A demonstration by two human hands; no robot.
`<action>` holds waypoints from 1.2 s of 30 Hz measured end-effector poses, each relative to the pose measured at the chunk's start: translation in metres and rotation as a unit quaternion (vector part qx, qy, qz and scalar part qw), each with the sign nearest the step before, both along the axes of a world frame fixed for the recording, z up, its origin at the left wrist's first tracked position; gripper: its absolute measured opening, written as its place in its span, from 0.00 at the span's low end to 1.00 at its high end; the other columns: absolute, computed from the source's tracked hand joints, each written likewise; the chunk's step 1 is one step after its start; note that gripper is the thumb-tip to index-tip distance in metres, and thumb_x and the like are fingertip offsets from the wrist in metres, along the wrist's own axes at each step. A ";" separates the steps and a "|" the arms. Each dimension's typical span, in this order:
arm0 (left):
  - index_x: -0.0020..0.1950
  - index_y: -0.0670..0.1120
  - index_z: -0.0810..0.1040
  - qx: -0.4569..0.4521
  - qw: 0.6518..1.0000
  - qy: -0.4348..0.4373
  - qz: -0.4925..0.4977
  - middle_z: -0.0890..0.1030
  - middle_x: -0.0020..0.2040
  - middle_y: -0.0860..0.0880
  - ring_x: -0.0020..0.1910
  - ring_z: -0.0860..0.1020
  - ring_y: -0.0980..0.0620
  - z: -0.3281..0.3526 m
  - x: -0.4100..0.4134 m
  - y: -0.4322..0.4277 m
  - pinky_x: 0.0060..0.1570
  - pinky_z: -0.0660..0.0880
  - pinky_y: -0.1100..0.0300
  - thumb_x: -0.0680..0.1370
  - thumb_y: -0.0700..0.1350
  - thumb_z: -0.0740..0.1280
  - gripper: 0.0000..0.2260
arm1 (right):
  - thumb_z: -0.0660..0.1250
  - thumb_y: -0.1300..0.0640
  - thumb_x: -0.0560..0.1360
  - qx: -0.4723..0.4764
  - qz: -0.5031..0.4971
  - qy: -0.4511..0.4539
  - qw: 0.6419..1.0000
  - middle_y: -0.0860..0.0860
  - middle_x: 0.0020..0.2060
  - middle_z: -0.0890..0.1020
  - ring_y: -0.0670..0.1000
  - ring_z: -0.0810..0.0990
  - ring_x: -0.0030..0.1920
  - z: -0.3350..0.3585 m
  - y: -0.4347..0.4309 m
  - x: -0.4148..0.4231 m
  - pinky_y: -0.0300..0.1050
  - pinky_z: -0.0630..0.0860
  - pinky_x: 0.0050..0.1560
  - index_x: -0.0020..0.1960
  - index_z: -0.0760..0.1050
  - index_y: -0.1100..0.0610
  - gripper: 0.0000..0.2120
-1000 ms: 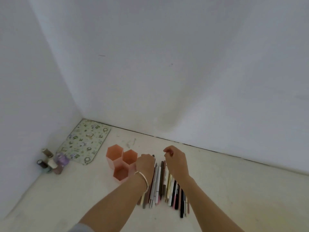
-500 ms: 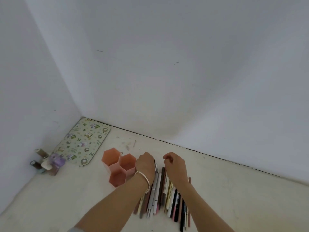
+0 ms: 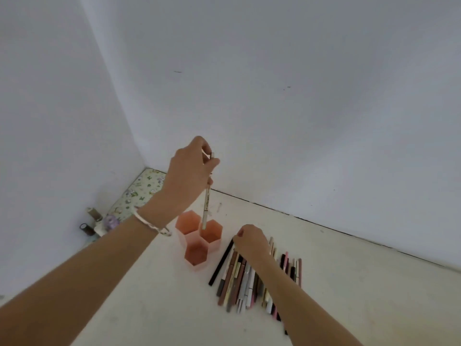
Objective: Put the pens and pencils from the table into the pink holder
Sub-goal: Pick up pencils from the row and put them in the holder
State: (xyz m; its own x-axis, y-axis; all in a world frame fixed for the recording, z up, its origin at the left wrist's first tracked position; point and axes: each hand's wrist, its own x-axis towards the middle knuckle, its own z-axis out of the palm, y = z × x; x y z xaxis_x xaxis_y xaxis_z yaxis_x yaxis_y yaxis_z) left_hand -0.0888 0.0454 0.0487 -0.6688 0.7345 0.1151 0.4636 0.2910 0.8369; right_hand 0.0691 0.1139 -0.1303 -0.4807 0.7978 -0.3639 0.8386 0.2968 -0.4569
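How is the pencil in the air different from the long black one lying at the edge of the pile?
The cream pencil stands nearly upright, pinched in the left hand; the black pencil lies flat on the table. The cream pencil is pale with small markings; the black pencil is plain dark. The cream pencil's lower end is over the pink holder; the black pencil is beside it. Both are long and thin.

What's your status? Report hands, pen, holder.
Left hand pinching pen upright, tip at holder right cell. Right hand on the pile, grip unclear. Nothing blocking.

Bare forearms, pale bracelet (image 3: 152,224) on left wrist
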 end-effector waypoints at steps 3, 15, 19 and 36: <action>0.49 0.48 0.73 0.024 0.999 -0.029 0.028 0.80 0.43 0.49 0.27 0.82 0.51 -0.001 -0.009 -0.018 0.29 0.81 0.55 0.77 0.44 0.69 0.06 | 0.61 0.50 0.80 0.080 0.048 -0.117 0.989 0.55 0.53 0.76 0.55 0.76 0.54 -0.011 -0.010 -0.016 0.45 0.71 0.43 0.54 0.77 0.58 0.13; 0.48 0.55 0.76 0.187 0.976 -0.026 0.105 0.80 0.39 0.53 0.32 0.81 0.54 -0.044 -0.033 -0.061 0.28 0.78 0.63 0.77 0.42 0.69 0.08 | 0.61 0.57 0.77 -0.048 -0.120 0.111 0.985 0.54 0.26 0.70 0.53 0.67 0.28 0.055 0.038 -0.016 0.43 0.61 0.30 0.31 0.63 0.60 0.17; 0.46 0.63 0.74 0.122 0.989 0.002 0.089 0.81 0.42 0.56 0.35 0.80 0.57 -0.087 -0.028 -0.062 0.29 0.79 0.61 0.78 0.42 0.69 0.14 | 0.57 0.63 0.79 -0.120 -0.178 0.359 0.908 0.58 0.34 0.81 0.53 0.74 0.30 0.102 0.037 -0.016 0.45 0.68 0.30 0.45 0.71 0.63 0.07; 0.47 0.55 0.73 0.073 0.994 0.024 0.082 0.79 0.42 0.59 0.39 0.78 0.59 -0.091 0.013 -0.107 0.38 0.76 0.62 0.78 0.40 0.61 0.08 | 0.59 0.52 0.81 0.114 0.049 0.374 0.919 0.45 0.46 0.79 0.47 0.79 0.41 0.046 -0.073 -0.046 0.50 0.78 0.46 0.58 0.71 0.47 0.06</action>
State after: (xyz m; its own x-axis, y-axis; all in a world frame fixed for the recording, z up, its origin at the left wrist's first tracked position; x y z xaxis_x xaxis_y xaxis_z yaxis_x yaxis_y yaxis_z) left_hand -0.0754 -0.0615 -0.0424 -0.7693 0.5890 0.2473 0.4603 0.2427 0.8539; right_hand 0.0228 0.0405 -0.0843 -0.6012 0.7524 0.2690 0.2804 0.5139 -0.8107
